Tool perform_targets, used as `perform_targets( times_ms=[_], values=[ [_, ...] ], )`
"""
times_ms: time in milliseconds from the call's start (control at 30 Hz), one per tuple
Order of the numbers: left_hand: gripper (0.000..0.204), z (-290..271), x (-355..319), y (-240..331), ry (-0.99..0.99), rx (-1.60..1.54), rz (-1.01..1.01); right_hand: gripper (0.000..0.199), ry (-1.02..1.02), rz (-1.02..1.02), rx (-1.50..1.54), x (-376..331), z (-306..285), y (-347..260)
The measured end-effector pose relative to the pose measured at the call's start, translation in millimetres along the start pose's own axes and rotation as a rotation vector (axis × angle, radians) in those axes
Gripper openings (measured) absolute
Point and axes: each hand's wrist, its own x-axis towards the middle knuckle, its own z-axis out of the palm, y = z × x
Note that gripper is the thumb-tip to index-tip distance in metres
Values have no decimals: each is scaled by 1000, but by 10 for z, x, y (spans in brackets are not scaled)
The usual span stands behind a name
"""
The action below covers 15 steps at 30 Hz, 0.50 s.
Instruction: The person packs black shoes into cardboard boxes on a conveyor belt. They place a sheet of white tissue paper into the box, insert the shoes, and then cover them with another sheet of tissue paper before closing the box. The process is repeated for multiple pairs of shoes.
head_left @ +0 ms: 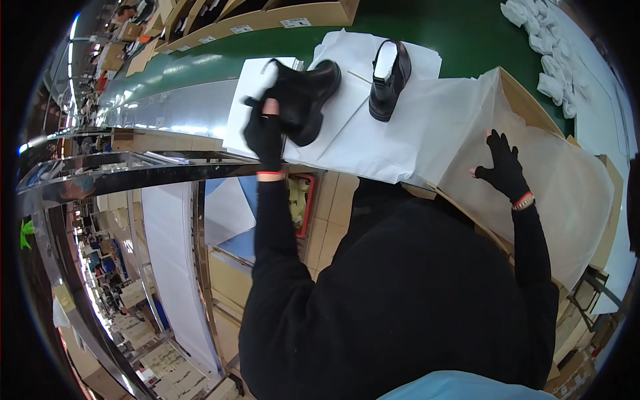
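My left hand (pixel 264 133), in a black fingerless glove, is closed on a black ankle boot (pixel 308 100). This boot is tilted over the white paper sheets (pixel 340 143), and some white shows at its opening. A second black shoe (pixel 391 87) stands to its right on the paper, with white stuffing in its opening. My right hand (pixel 503 167), gloved the same way, has its fingers spread and holds nothing. It is over the thin white paper (pixel 540 207) lining an open cardboard box (pixel 527 100) on the right; whether it touches the paper I cannot tell.
Long cardboard boxes (pixel 293 19) stand at the back of the green worktop (pixel 460 40). Crumpled white paper wads (pixel 550 67) lie at the far right. A metal rail (pixel 127 175) crosses on the left. Below the table edge sits a red crate (pixel 309 207).
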Motion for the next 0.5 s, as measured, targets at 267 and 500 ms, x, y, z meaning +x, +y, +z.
perform_targets(
  times_ms=[267, 500],
  values=[
    [54, -1176, 266, 1681, -408, -766, -321, 62, -39, -200, 987, -121, -966, -571],
    [39, -70, -463, 2208, -1026, -739, -218, 69, -412, -313, 1162, -85, -1212, -1316]
  ],
)
